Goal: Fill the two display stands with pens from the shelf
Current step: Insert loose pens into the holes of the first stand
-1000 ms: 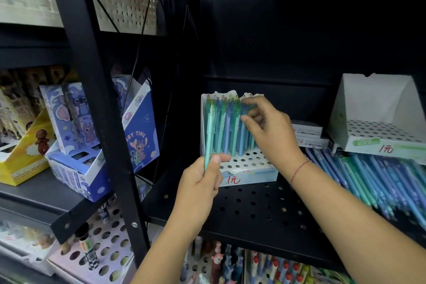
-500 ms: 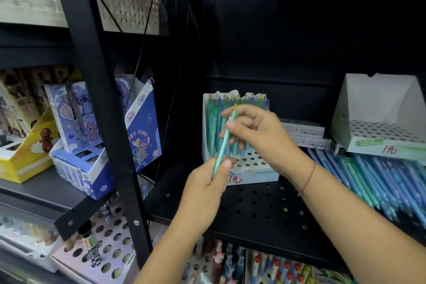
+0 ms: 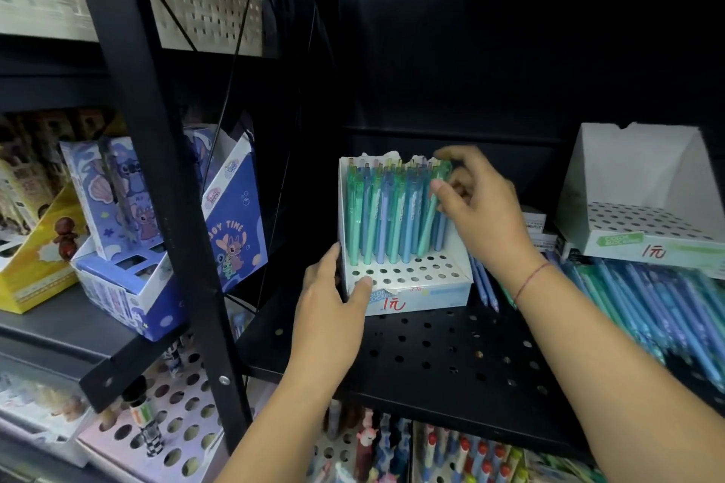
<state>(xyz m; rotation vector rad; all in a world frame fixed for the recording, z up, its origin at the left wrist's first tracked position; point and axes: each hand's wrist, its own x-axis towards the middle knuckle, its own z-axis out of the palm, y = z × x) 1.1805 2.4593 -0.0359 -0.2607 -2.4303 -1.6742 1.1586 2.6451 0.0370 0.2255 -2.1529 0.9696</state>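
Pen [image 3: 428,223] moves from left hand [image 3: 333,310], now gripping stand [image 3: 423,296], to right hand [image 3: 482,216], pinching its top (light, slick).

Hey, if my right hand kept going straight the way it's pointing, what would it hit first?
Most likely the upright pens in the display stand; your right hand points left at them, holding the tilted green pen.

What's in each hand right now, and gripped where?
Right hand pinches a green pen near its top; left hand holds the display stand by its front-left corner.
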